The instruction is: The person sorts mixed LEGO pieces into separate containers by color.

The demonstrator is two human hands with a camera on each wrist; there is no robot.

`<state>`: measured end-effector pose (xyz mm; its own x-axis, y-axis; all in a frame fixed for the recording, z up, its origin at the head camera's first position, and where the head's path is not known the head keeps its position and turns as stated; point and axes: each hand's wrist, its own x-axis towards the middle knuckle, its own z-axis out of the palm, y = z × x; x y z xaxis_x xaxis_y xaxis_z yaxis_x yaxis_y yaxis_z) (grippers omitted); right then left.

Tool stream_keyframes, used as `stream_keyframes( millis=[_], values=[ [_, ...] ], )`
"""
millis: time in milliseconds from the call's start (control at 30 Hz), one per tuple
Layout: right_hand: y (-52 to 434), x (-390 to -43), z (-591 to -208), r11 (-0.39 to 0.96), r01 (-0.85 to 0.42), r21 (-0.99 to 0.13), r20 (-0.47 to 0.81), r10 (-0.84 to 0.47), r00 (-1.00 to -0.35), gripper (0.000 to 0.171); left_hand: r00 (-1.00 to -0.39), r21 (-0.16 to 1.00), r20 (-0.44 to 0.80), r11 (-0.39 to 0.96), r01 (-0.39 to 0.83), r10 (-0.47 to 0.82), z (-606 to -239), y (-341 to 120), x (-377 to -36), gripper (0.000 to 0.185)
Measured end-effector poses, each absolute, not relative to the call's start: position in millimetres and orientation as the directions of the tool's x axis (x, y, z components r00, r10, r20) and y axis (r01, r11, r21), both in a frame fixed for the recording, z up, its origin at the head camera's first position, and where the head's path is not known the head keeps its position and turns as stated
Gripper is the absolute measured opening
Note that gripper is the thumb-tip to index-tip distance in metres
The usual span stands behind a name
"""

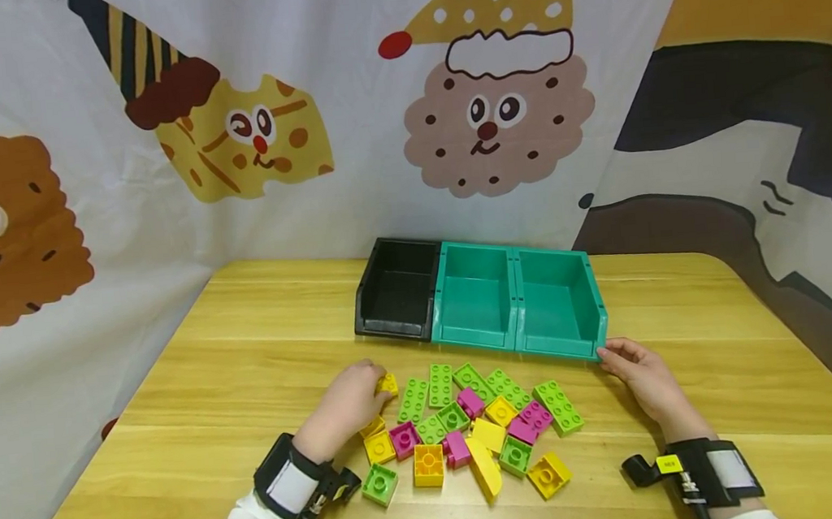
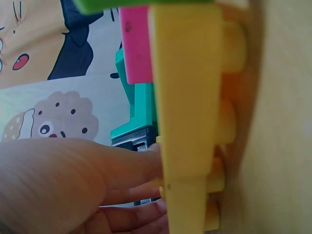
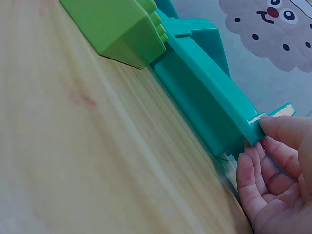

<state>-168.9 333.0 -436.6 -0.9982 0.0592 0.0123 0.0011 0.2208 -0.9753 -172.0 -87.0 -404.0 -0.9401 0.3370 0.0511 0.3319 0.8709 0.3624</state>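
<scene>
Head view: left hand (image 1: 347, 407) curls round a studded yellow brick (image 1: 387, 385) at the far-left edge of the plastic brick pile (image 1: 466, 435). Right hand (image 1: 641, 376) pinches the smooth front corner of the right teal bin (image 1: 559, 301) on the grained wooden table (image 1: 248, 362).

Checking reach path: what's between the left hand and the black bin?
Bare tabletop. In the head view, nothing lies between the left hand, gripping a yellow brick, and the black bin.
</scene>
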Motion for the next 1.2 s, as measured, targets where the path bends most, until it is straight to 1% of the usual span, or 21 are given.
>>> stream_keyframes(
  millis=[233, 467, 600, 700, 833, 967, 1200],
  values=[
    [333.3, -168.6, -436.2, 0.238, 0.004, -0.971, 0.011, 0.063, -0.998, 0.005, -0.949, 0.407, 0.079, 0.859, 0.311, 0.306, -400.8, -89.4, -173.6, 0.021],
    [335.8, -167.7, -435.7, 0.205, -0.002, -0.979, 0.014, 0.059, -0.998, 0.008, -0.955, 0.429, 0.121, 0.853, 0.298, 0.272, -395.9, -92.7, -179.0, 0.027],
    [336.3, -167.8, -436.3, 0.245, 0.002, -0.969, 0.013, 0.060, -0.998, 0.005, -0.956, 0.463, 0.164, 0.837, 0.292, 0.243, -391.9, -93.4, -183.7, 0.030],
    [336.9, -168.1, -437.0, 0.286, 0.010, -0.958, 0.006, 0.058, -0.998, 0.007, -0.952, 0.465, 0.204, 0.833, 0.301, 0.230, -389.2, -93.6, -187.0, 0.032],
    [337.5, -168.4, -437.7, 0.293, 0.018, -0.956, 0.000, 0.060, -0.998, 0.008, -0.938, 0.459, 0.258, 0.824, 0.332, 0.234, -383.3, -93.2, -193.5, 0.033],
    [337.9, -169.3, -437.5, 0.279, 0.004, -0.960, 0.013, 0.057, -0.998, 0.009, -0.933, 0.477, 0.288, 0.813, 0.334, 0.215, -373.2, -91.2, -201.8, 0.033],
    [335.5, -170.2, -437.3, 0.264, 0.005, -0.964, 0.011, 0.056, -0.998, 0.005, -0.941, 0.508, 0.281, 0.803, 0.314, 0.190, -364.1, -85.3, -222.9, 0.035]
  ],
)
